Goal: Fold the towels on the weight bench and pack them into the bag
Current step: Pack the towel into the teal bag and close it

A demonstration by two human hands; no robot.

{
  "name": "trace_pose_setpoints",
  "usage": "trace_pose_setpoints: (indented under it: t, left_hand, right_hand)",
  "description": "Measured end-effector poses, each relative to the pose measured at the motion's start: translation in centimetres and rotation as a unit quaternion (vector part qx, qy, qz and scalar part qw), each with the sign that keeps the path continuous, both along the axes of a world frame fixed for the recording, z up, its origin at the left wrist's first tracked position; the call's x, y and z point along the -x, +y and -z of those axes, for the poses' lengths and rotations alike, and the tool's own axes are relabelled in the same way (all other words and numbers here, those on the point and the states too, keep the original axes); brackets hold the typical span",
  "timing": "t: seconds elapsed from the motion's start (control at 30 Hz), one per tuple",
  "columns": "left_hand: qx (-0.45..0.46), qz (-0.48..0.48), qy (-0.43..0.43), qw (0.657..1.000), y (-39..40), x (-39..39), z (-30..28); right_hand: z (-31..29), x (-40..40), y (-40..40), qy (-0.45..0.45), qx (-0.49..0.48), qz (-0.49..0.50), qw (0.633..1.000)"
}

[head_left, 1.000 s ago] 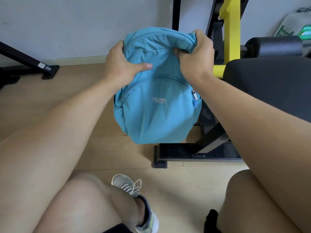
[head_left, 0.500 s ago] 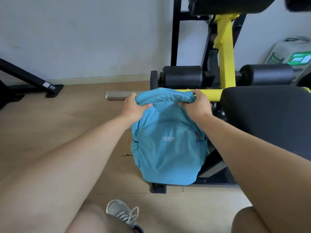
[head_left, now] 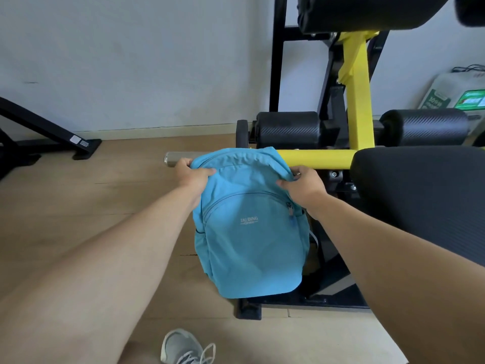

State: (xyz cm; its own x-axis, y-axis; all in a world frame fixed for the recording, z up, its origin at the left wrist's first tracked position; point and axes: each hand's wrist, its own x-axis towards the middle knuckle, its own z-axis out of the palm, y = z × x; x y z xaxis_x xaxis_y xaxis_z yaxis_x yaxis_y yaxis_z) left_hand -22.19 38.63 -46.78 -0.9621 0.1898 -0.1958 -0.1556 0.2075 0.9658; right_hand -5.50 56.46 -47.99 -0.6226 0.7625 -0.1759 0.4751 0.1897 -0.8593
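A light blue backpack (head_left: 249,237) hangs upright in front of me, its top draped against the yellow bar (head_left: 317,156) of the weight bench. My left hand (head_left: 193,176) grips the fabric at the bag's top left corner. My right hand (head_left: 304,187) pinches the top right edge near the zipper. The bag's zippers look closed and its bottom hangs just above the bench's black foot. No towel is in view. The black bench pad (head_left: 420,195) lies to the right.
A steel bar end (head_left: 174,158) sticks out left of the bag. Black foam rollers (head_left: 288,130) and the yellow upright (head_left: 357,101) stand behind. Another black frame leg (head_left: 52,132) sits at far left on the wooden floor. My grey shoe (head_left: 183,348) is below.
Both hands have carried the backpack away from me and down, from held up close to hanging against the bench's yellow bar. The grip on its top corners stays the same.
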Motion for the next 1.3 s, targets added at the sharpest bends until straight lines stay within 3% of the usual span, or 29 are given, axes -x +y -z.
trace_pose_setpoints:
  t: [0.1,0.23,0.5,0.73,0.93,1.1,1.2,1.3]
  left_hand:
    - [0.010,0.024,0.008,1.000,0.0,0.4,0.6]
    - [0.018,0.051,0.042,0.998,0.5,0.4,0.9]
    - [0.003,0.080,0.046,0.996,2.1,0.1,0.9]
    - [-0.135,0.176,-0.045,0.974,0.0,0.3,-1.9]
    - [-0.207,0.168,-0.035,0.963,-1.9,1.3,-4.7]
    - [-0.150,0.000,0.067,0.986,-2.0,2.6,-5.2]
    - [-0.101,0.005,0.096,0.990,-2.2,2.4,-4.4]
    - [-0.008,0.052,0.106,0.993,-2.7,2.0,-2.3]
  right_hand:
    - [0.9,0.0,0.8,-0.006,0.013,0.011,1.000]
    - [0.8,-0.1,1.3,0.050,0.018,0.101,0.993]
    - [0.9,0.2,0.7,-0.014,-0.027,0.001,1.000]
    - [1.8,1.0,0.5,-0.098,-0.036,-0.080,0.991]
    - [1.6,2.5,-0.4,-0.035,-0.031,-0.066,0.997]
    - [0.7,3.2,-1.6,0.030,0.023,-0.040,0.999]
    - [1.4,3.5,-1.9,0.008,0.084,-0.036,0.996]
    - [3.0,3.0,-1.3,-0.053,0.075,-0.048,0.995]
